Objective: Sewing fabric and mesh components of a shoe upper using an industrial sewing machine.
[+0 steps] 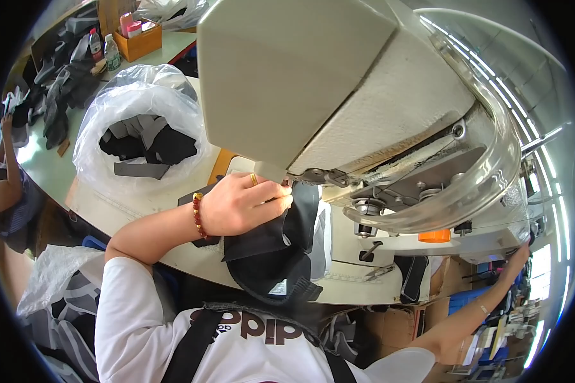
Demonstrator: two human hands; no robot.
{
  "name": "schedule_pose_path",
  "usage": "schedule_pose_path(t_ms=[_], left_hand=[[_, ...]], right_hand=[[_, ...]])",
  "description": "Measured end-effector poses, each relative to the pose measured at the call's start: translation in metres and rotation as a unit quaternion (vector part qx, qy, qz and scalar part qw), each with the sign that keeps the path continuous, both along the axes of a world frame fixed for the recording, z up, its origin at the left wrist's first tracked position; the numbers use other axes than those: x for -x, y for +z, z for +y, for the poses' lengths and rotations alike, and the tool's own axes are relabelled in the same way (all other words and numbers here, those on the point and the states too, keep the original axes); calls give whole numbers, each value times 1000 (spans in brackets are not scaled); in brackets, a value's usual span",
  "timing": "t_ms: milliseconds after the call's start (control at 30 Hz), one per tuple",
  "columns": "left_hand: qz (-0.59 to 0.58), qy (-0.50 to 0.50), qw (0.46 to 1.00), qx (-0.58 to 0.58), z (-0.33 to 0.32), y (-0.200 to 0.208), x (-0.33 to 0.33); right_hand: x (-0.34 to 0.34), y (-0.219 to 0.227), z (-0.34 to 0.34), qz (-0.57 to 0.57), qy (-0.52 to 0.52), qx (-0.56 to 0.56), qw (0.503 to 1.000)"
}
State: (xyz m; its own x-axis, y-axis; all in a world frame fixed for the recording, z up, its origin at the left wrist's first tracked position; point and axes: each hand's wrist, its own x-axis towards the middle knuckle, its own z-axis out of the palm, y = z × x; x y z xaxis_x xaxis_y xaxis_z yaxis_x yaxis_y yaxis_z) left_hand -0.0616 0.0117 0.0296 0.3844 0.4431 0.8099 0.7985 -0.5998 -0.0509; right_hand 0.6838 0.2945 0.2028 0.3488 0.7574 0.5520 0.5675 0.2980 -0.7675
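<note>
My left hand [239, 203], with a beaded bracelet and a ring, is closed in a pinch below the head of a sewing machine [294, 76]. Its fingertips are by the needle area; what they hold, if anything, is too small to make out. Dark fabric pieces [259, 265] lie under and beside that hand, hanging over the table's near edge, with a white strip [324, 233] along their right side. Stretched far to the right, my right hand [522, 252] is at the right end of the machine. Its fingers are too small and partly hidden to read.
A clear plastic bag [86, 143] of dark cut pieces stands left of the machine. Small metal snips [380, 273] lie near the front edge. Farther back are bottles [112, 52] and a wooden box [140, 43]. Another person's arm [7, 153] shows at far left.
</note>
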Motion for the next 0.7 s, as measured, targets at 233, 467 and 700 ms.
schedule_pose_path(t_ms=[233, 467, 700], left_hand=[[46, 31, 998, -36, -5, 10, -5], [43, 22, 998, -43, -4, 14, -5], [26, 20, 999, -27, -5, 12, -6]], right_hand=[[-6, 2, 13, -11, 39, -12, 999], [80, -30, -33, 36, -18, -139, 989], [108, -72, -63, 3, -93, -222, 971]])
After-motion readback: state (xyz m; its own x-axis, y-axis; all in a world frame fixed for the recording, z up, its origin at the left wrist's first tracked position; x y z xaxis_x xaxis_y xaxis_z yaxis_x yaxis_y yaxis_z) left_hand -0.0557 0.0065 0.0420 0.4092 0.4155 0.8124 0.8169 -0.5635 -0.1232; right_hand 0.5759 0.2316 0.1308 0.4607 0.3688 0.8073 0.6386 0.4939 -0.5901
